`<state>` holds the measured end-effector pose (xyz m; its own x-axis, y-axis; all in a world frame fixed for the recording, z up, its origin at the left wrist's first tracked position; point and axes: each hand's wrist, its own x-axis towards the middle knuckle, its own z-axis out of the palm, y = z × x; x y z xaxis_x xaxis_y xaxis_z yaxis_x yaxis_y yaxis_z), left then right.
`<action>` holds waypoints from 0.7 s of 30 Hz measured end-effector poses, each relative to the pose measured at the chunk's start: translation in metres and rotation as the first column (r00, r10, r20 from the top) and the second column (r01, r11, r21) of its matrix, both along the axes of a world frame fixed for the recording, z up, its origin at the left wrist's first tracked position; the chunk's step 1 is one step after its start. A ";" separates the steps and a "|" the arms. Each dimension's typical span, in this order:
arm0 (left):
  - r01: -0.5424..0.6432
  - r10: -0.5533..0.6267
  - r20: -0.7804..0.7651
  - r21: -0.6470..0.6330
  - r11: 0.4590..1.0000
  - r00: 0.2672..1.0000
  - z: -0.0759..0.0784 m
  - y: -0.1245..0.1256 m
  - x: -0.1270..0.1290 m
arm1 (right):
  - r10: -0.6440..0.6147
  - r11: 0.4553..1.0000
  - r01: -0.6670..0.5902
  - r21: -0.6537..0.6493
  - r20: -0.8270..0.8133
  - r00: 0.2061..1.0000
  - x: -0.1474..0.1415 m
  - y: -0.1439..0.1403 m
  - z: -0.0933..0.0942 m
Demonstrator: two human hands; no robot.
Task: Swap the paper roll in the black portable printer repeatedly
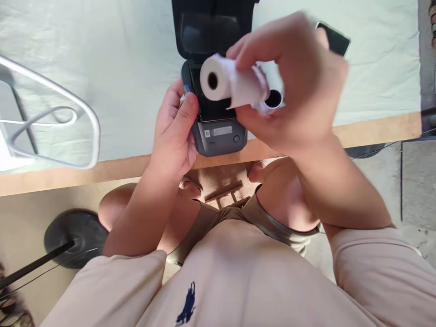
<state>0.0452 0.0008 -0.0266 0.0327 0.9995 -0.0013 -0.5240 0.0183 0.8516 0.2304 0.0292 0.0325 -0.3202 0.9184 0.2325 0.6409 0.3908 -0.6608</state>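
Observation:
A small dark grey label printer (220,141) is at the front edge of the table, its black lid (211,32) raised at the back. My left hand (179,122) grips the printer's left side, thumb on top. Over the open compartment, my right hand (299,86) pinches a white paper roll (220,79) between thumb and fingers, its hollow core facing left. The paper's loose end hangs toward the right hand. Behind that hand, partly hidden, is a small white round object with a dark centre (272,100).
A phone (335,40) lies at the back right. On the left, a white cable (91,122) loops in front of a grey-and-white item (13,118). The wooden table edge (378,127) runs along the front. Below left stands a black round stand base (75,236).

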 end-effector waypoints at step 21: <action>-0.002 -0.002 -0.118 -0.030 1.000 0.993 -0.007 0.000 -0.001 | 0.296 0.816 -0.276 0.507 0.042 0.954 0.013 0.008 -0.019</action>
<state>0.0445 0.0008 -0.0339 0.0307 0.9989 -0.0352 -0.4202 0.0448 0.9063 0.2435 0.0370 0.0138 -0.5318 0.5396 0.6527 0.4269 0.8365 -0.3437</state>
